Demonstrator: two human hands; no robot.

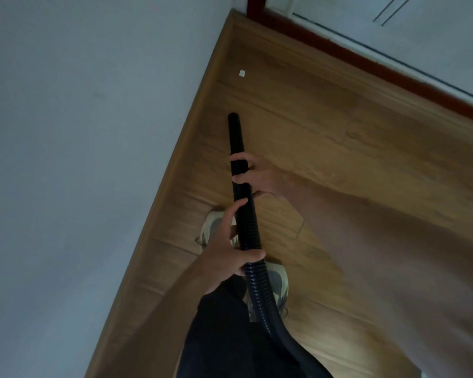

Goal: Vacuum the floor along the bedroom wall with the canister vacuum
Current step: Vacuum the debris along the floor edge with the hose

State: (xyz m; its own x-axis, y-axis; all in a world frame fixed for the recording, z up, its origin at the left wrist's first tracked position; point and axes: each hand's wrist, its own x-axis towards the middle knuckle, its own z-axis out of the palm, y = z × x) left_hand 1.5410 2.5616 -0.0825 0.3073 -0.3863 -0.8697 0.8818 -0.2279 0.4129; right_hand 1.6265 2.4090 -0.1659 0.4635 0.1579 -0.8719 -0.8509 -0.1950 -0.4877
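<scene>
Two-handed hold on the black vacuum hose (248, 227); canister out of view. Right hand (257, 177) forward, fingers (239, 179) curled round the rigid tube (235, 137) right at its join with the ribbed part. Probably gripped there to steer the open end. Left hand (227, 241) further back, fingers wrapped on the ribbed hose with one stretched along it. Likely placed there to carry the weight and feed slack.

Tube end (233, 116) aimed ahead, close beside the skirting board (175, 170) at the foot of the grey wall (79, 132), over the wood floor (339, 159). Cannot tell whether touching the floor or just above it. No floor head seen on the tube, only the bare end, so suited to the narrow strip by the wall.

Small white scrap (241, 73) on the floor ahead, near the skirting and well apart from the tube end; judged the next target. Front shoe (213, 222) near the skirting and rear shoe (277, 282) both under the hose line, dark trousers (224, 336) below. Red-brown threshold (339, 47) across the far corner.

Judged partway along the wall, with the stretch up to the corner not yet covered. Possible snag: hose trailing right past the feet.
</scene>
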